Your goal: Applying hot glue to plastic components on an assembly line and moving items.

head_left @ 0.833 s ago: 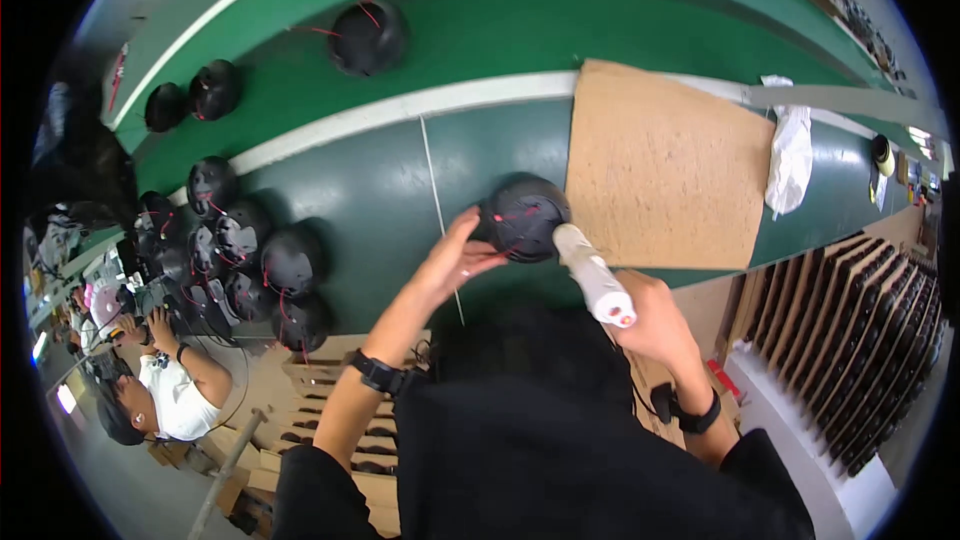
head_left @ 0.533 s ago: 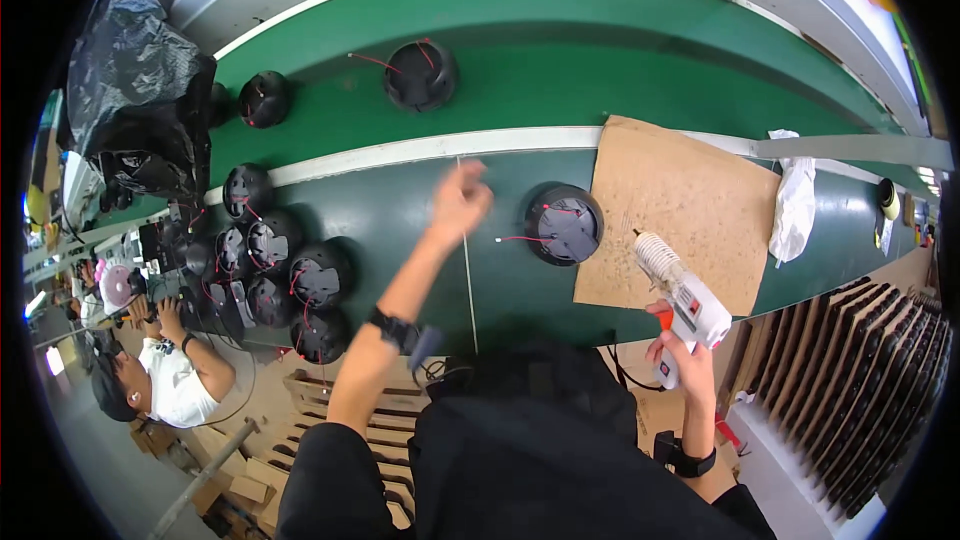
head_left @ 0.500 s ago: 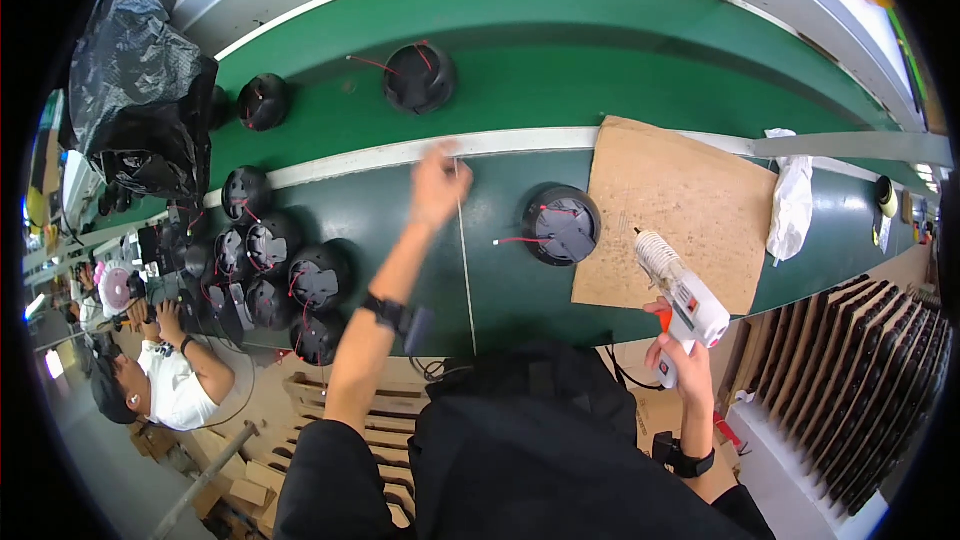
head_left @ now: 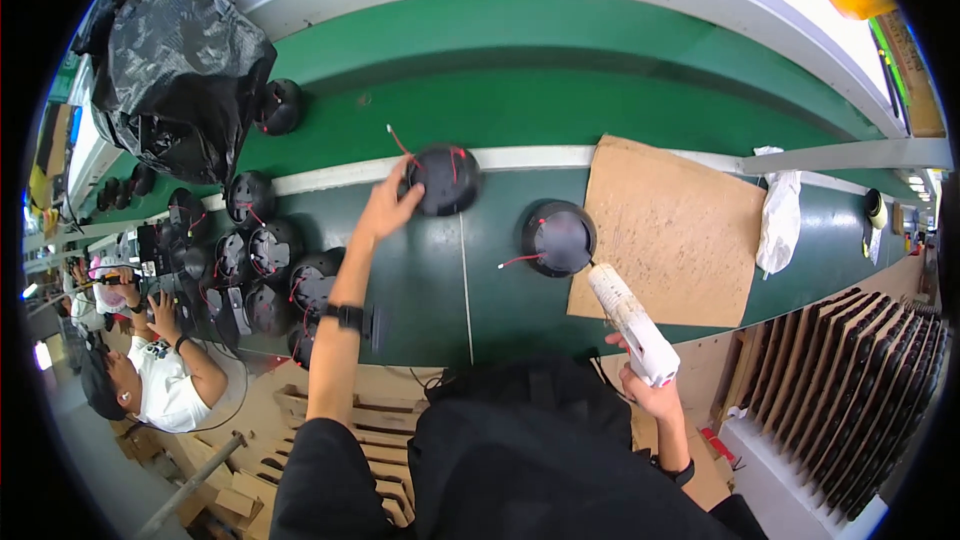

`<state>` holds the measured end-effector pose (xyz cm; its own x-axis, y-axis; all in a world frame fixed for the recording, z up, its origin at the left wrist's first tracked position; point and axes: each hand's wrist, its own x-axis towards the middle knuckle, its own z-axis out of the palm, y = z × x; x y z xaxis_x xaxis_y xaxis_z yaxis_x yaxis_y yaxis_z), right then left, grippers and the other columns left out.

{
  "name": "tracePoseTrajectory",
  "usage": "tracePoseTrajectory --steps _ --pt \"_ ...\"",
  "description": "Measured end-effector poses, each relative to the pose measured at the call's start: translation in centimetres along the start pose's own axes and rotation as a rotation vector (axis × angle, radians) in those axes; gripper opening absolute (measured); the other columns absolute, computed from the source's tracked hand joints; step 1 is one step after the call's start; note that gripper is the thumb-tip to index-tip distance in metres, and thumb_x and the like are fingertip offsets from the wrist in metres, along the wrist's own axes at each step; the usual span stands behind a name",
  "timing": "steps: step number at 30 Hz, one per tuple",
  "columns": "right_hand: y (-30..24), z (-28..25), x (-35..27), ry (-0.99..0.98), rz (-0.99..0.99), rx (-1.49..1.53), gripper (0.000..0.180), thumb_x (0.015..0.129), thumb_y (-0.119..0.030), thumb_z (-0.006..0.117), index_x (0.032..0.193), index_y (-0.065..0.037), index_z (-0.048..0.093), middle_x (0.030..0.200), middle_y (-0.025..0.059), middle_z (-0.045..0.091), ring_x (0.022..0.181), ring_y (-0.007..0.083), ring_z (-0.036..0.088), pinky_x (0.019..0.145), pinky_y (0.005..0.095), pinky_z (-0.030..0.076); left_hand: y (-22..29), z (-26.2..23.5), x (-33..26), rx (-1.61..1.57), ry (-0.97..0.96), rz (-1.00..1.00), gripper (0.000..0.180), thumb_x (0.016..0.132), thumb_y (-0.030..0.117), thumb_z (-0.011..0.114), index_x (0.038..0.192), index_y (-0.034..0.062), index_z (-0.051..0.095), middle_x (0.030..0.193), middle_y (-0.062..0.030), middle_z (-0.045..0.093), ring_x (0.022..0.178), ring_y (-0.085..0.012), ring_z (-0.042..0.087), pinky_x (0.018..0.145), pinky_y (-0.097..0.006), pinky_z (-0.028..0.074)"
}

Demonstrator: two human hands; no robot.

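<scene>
Brown cardboard sheet [head_left: 668, 230] (flat, beltside)

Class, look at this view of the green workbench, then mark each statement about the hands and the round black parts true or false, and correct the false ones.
1. The left hand touches a round black part with red wires at the white stripe. True.
2. The right hand is empty. False: it holds a white glue gun.
3. A second round black part lies at the edge of the brown cardboard sheet. True.
4. The glue gun's tip points away from that second part. False: it points toward it.
5. The black plastic bag sits at the bench's right end. False: it is at the far left.
</scene>
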<state>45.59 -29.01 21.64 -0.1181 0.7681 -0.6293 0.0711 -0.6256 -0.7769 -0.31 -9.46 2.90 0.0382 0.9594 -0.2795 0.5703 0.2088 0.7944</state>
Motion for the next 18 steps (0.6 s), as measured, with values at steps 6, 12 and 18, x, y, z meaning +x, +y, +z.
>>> tracePoseTrajectory --steps 6,12,18 --pt "1.1 2.1 3.4 -0.197 -0.505 -0.411 0.045 0.077 -0.001 0.069 0.121 0.002 0.063 0.11 0.0134 0.07 0.085 0.0291 0.066 0.081 0.0325 0.052 4.0 5.6 -17.4 -0.029 0.0 -0.263 0.073 0.091 0.025 0.075 0.149 0.0028 0.037 0.118 -0.0241 0.069 0.078 -0.0249 0.074 0.072 -0.04 0.058" --pt "0.4 5.1 2.8 -0.398 -0.392 -0.492 0.051 0.068 -0.006 0.073 0.118 0.001 0.063 0.109 0.0178 0.067 0.097 0.0383 0.066 0.086 0.0381 0.052 4.7 5.7 -22.5 -0.169 -0.085 -0.292 0.069 0.09 0.022 0.079 0.147 0.0016 0.045 0.105 -0.0157 0.072 0.073 -0.0153 0.069 0.071 -0.031 0.056" --pt "3.5 5.5 2.3 -0.569 -0.348 -0.726 0.057 0.061 -0.012 0.068 0.118 -0.004 0.064 0.108 0.0146 0.065 0.097 0.0396 0.063 0.084 0.0435 0.054 5.6 5.1 -20.9 -0.421 -0.333 -0.192 0.015 0.094 0.006 0.072 0.107 -0.0011 0.074 0.08 -0.0009 0.069 0.068 -0.0049 0.059 0.065 -0.023 0.051"
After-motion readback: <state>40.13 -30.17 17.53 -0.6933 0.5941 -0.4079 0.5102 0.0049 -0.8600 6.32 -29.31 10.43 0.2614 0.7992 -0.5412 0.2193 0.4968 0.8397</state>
